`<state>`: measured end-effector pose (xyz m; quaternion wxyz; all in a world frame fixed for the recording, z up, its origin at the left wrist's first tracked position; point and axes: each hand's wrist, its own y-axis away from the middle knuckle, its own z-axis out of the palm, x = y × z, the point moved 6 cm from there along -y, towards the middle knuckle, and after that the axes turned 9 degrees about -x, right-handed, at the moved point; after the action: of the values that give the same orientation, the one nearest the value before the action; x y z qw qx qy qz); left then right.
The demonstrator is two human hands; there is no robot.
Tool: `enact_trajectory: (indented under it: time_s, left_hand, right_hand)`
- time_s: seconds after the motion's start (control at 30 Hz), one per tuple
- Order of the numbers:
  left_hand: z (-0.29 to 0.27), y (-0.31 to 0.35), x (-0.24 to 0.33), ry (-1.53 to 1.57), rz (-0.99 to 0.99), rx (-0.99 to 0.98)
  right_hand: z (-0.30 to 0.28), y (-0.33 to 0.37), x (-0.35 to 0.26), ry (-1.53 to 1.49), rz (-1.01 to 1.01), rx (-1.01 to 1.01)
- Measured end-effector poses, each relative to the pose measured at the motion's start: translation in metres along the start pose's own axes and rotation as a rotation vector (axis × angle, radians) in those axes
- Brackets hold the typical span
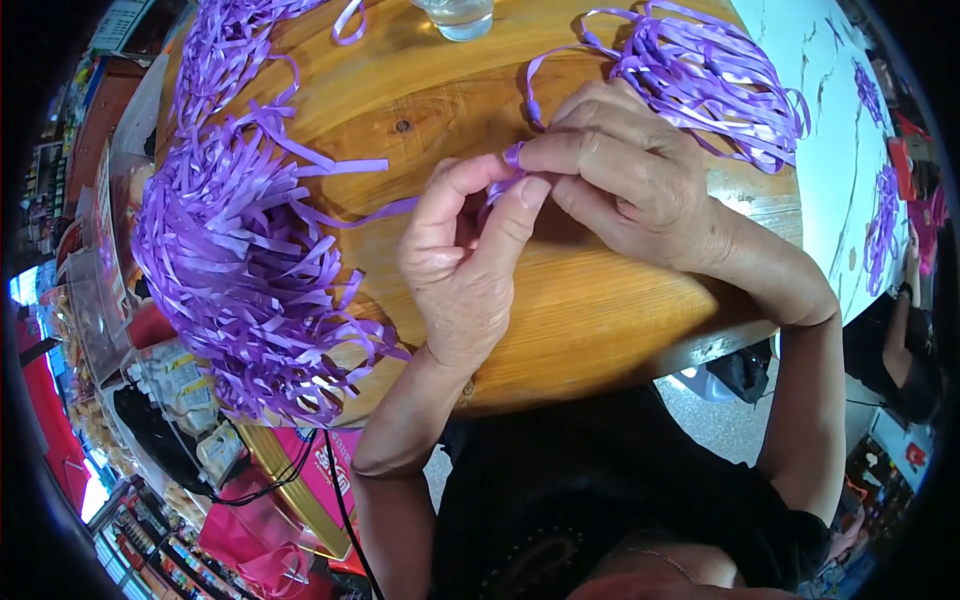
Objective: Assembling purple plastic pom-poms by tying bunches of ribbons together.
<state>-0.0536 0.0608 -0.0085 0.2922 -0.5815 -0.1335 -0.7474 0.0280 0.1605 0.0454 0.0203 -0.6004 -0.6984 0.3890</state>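
From where I sit, the ribbon (497,188) is between the two hands, over the table (600,330), with a small loop of it showing at the fingertips. I see the left hand (460,250) pinching it between thumb and forefinger; a tail runs off toward the heap (230,260) on the left. The right hand (640,175) has its fingers bent, the forefinger touching the loop; whether its thumb pinches too, I cannot tell. Just beyond it I have the bundle (715,85), also purple, one knotted strand trailing down to that hand. A glass (460,18) stands at the far edge of my view. Rightward is a white counter (825,200) bearing more strands (882,225), with another person's arm (900,345) near the rim.
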Motion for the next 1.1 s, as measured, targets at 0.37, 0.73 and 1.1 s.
enact_trajectory:
  time_s: [0.37, 0.73, 1.1]
  left_hand:
    - [-0.006, -0.001, -0.002, 0.070, -0.115, -0.004]
    - [-0.007, 0.004, -0.001, 0.172, -0.200, -0.005]
    - [-0.008, -0.002, -0.009, 0.000, -0.505, -0.154]
  right_hand:
    - [0.010, 0.003, 0.020, -0.456, 0.395, -0.168]
    - [0.004, 0.003, -0.007, 0.201, -0.245, -0.082]
    - [-0.018, -0.005, -0.017, 0.215, -0.424, -0.188]
